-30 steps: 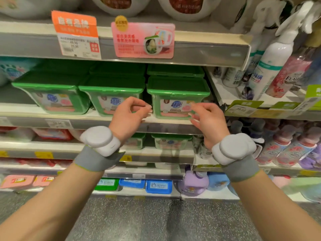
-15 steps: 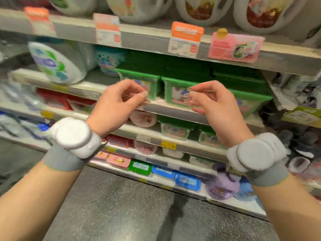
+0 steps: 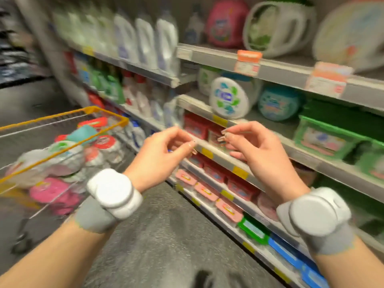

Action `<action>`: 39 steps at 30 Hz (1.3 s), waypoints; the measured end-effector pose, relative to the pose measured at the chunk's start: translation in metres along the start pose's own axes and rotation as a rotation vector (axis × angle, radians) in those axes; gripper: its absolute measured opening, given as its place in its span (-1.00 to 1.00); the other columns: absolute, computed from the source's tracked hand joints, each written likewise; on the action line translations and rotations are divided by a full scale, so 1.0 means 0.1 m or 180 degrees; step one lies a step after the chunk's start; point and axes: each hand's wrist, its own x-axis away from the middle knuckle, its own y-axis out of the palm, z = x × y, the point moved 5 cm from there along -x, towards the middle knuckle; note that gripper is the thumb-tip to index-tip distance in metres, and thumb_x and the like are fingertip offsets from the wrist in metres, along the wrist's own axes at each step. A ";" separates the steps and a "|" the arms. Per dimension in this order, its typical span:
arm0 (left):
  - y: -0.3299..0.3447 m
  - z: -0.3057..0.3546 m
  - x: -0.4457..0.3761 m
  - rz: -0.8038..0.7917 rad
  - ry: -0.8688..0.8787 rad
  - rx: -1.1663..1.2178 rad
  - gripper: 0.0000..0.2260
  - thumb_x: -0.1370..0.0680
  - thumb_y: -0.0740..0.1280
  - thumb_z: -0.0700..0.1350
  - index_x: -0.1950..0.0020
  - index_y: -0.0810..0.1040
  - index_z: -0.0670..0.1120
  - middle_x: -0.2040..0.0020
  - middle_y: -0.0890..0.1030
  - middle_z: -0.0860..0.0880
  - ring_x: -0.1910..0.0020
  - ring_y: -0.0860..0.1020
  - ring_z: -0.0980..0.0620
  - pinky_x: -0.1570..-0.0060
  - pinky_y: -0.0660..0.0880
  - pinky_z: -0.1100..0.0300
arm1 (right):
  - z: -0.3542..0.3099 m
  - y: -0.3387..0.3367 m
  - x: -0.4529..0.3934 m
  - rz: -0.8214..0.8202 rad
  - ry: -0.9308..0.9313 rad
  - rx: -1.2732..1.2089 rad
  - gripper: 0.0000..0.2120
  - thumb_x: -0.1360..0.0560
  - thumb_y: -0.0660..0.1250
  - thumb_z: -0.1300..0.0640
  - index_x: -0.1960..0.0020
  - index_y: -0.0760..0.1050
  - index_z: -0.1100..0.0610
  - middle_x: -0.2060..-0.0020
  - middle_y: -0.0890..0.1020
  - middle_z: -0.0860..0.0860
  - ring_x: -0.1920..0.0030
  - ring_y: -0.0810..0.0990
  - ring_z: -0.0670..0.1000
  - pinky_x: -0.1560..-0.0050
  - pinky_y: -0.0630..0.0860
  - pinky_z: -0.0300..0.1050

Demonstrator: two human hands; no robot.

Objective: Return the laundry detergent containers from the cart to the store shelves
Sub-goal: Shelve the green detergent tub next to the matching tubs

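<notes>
While nothing is held between them, the fingers (image 3: 188, 145) of the left hand (image 3: 161, 151) are loosely curled, thumb and forefinger tips nearly meeting, and the fingers (image 3: 225, 135) of the right hand (image 3: 256, 149) are curled the same way; both hands are judged empty and relaxed, raised in front of the shelf edge (image 3: 220, 157). A grey band with a white puck is worn on each wrist.

Behind the hands, red detergent boxes (image 3: 196, 126) are seen on the shelf, with pink-lidded tubs (image 3: 204, 191) lower down, green-lidded pod boxes (image 3: 327, 137) to the right, and 2 round pod tubs (image 3: 229, 97) on the level above. Tall white bottles (image 3: 145, 41) are lined up on the upper left shelf. The view is heavily blurred, so labels cannot be read.

The shopping cart (image 3: 87, 113), yellow-rimmed, stands to the left, well apart from the hands. Detergent containers (image 3: 68, 154) are piled in it: white jugs with red and green caps, and a pink container (image 3: 51, 191) low at the side.

The step in hand is judged to be the turn toward the cart for another item, with much of the load not yet shelved. For the next move, a reach to the left over the cart rim is called for, and 1 container must be gripped by its handle or body, then matched to its kind on the shelves.
</notes>
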 end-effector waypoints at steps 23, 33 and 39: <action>-2.97 -2.72 -0.92 0.1745 -0.1509 -0.0320 -0.86 -0.54 0.33 -0.32 0.17 0.52 -0.11 0.37 0.59 0.12 0.41 0.54 0.34 0.30 0.43 0.48 | 0.70 4.16 -2.71 -0.1954 0.0441 -0.0480 -0.90 -0.52 0.35 0.27 0.13 0.53 0.11 0.21 0.63 0.13 0.19 0.57 0.02 0.03 0.51 -0.04; -3.71 -3.98 -1.50 0.1918 -0.1983 -0.0352 -0.95 -0.54 0.38 -0.17 0.11 0.58 -0.12 0.24 0.66 -0.03 0.28 0.59 0.16 0.14 0.49 0.27 | 1.18 5.35 -3.60 -0.2101 0.0820 -0.0229 -0.91 -0.53 0.34 0.27 0.13 0.53 0.13 0.18 0.63 0.16 0.15 0.61 0.10 0.00 0.57 0.03; -4.23 -5.00 -2.04 0.1763 -0.2196 -0.0083 -0.92 -0.55 0.37 -0.19 0.14 0.53 -0.10 0.28 0.62 0.00 0.39 0.56 0.31 0.14 0.51 0.29 | 1.60 6.22 -4.19 -0.1929 0.1075 -0.0019 -0.94 -0.54 0.31 0.30 0.09 0.53 0.19 0.23 0.63 0.11 0.28 0.59 0.00 0.20 0.53 -0.12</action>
